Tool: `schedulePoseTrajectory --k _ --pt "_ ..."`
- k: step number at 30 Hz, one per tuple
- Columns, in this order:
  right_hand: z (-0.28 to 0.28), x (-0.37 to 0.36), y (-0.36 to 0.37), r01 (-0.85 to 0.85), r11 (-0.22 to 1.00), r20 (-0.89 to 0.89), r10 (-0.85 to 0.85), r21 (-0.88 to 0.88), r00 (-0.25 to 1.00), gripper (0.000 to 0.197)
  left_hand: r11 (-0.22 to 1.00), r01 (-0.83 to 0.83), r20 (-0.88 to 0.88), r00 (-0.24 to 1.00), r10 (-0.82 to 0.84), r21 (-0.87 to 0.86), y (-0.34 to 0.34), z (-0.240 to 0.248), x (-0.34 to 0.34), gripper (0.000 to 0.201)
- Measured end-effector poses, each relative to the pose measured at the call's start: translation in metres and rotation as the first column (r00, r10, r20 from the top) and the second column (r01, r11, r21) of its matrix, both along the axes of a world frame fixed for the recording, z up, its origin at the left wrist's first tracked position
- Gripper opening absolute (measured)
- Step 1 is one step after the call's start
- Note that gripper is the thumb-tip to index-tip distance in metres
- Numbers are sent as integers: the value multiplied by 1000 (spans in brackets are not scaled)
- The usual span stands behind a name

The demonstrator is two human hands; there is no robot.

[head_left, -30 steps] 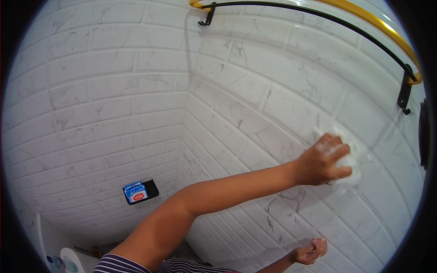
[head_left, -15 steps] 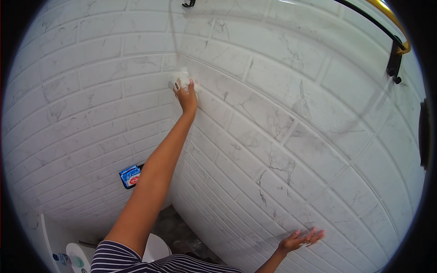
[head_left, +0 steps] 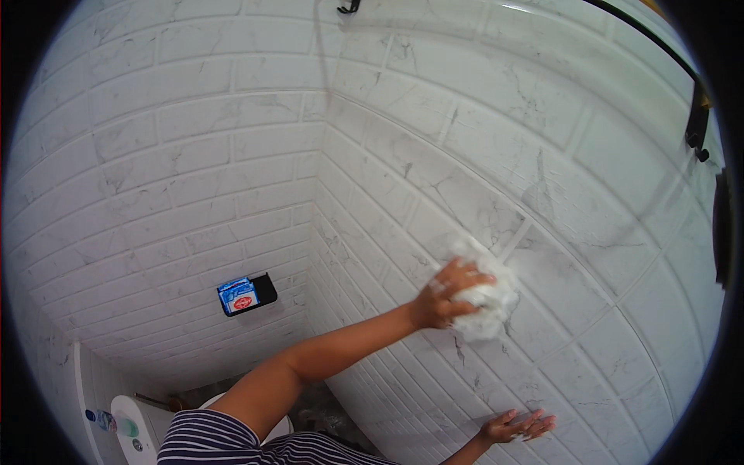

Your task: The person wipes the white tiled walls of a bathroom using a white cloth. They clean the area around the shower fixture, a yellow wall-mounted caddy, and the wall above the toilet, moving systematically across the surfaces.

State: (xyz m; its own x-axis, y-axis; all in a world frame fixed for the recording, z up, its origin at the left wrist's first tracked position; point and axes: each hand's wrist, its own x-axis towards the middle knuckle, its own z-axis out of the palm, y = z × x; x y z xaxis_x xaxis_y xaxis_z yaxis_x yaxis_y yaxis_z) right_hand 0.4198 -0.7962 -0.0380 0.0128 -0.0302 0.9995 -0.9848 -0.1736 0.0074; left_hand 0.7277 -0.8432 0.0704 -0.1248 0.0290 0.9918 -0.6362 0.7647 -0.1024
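Note:
My left hand (head_left: 449, 294) presses a white, fluffy, sudsy wad (head_left: 490, 301) against the right-hand marble-patterned tile wall (head_left: 434, 186). Its fingers curl over the wad; whether this is a cloth or a sponge cannot be made out. Lower and further right, my right hand (head_left: 518, 426) is close to the same wall with its fingers spread and nothing in it. White suds cling to its fingers. Whether it touches the tiles is not clear.
A small black wall shelf (head_left: 265, 289) on the left wall carries a blue and white packet (head_left: 239, 296). At lower left, bottles (head_left: 101, 420) stand beside a white toilet cistern (head_left: 128, 407). A black rail bracket with hooks (head_left: 697, 124) juts out at upper right.
My left hand has swept the white wad from the wall corner rightward and down across the right wall. The wall shelf has come out from behind my arm. My right hand is slightly lower.

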Motion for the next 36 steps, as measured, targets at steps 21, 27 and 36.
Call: schedulePoseTrajectory --k 21,27,36 --pt "2 13 1 -16 1000 65 16 -11 998 42 924 -183 -699 610 375 336 -48 -44 101 50" --pt "-1 3 2 0 1000 -4 0 -19 1000 42 995 -99 -231 967 102 27 0 -46 4 50" --pt "1 14 2 -99 994 40 101 -43 994 39 937 -94 -845 408 346 338 -44 -63 173 61"
